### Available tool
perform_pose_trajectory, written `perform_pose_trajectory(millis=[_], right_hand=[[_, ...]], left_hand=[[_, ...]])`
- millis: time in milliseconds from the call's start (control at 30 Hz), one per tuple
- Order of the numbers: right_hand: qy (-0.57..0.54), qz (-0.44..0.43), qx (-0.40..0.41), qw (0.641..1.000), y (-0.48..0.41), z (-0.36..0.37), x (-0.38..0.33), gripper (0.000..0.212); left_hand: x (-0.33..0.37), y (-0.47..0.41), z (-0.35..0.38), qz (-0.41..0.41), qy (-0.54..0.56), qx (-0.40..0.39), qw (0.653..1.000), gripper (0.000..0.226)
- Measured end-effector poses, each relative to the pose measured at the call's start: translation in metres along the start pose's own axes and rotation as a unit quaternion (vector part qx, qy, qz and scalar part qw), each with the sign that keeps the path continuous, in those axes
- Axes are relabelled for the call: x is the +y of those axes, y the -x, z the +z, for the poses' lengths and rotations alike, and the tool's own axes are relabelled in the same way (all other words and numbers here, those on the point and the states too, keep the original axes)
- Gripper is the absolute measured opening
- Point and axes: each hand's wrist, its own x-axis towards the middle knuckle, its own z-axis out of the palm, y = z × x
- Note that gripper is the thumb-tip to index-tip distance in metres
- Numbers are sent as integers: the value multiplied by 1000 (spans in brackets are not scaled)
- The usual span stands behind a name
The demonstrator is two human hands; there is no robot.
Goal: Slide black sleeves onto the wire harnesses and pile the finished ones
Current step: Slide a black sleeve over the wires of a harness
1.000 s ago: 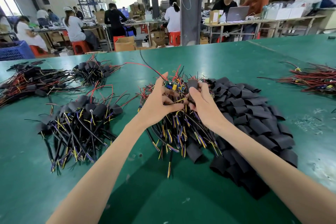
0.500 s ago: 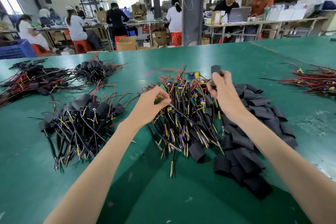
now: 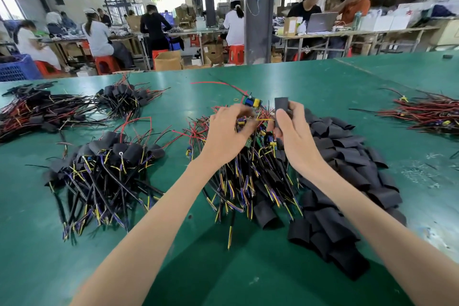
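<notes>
My right hand (image 3: 291, 129) holds a black sleeve (image 3: 281, 104) upright above the middle heap. My left hand (image 3: 229, 129) pinches the wires of a harness whose small board with blue and yellow parts (image 3: 252, 102) sticks up just left of the sleeve, its red wire arching away to the far left. Both hands hover over a heap of bare harnesses (image 3: 248, 171). A mound of loose black sleeves (image 3: 342, 181) lies to the right of it. A pile of sleeved harnesses (image 3: 104, 169) lies to the left.
More wire bundles lie at the far left (image 3: 49, 109) and far right (image 3: 432, 112) of the green table (image 3: 223, 268). Beyond the table's far edge stand a dark pillar (image 3: 258, 7), cardboard boxes, red stools and several seated workers.
My right hand lifted a sleeve out of the mound and now holds it upright. My left hand rose with a harness and brought its board up beside the sleeve.
</notes>
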Motion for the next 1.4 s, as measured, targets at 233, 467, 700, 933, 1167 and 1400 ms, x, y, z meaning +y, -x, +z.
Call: perform_pose_trajectory(millis=[233, 467, 700, 933, 1167, 1400], right_hand=[[138, -50, -52, 988, 11, 7, -1, 38], [141, -57, -46, 987, 15, 4, 0, 34], [200, -98, -15, 975, 13, -4, 3, 23], [278, -77, -53, 956, 8, -12, 10, 42], [326, -94, -60, 939, 4, -24, 20, 33], [322, -132, -72, 935, 8, -27, 17, 31]], left_hand=[[23, -10, -19, -163, 444, 62, 879, 23], [37, -19, -55, -124, 489, 189, 843, 27], [43, -36, -139, 72, 36, 168, 982, 23], [22, -4, -109, 50, -277, -82, 956, 23], [-7, 34, -67, -5, -285, -121, 951, 25], [-17, 53, -52, -7, -242, -83, 967, 25]])
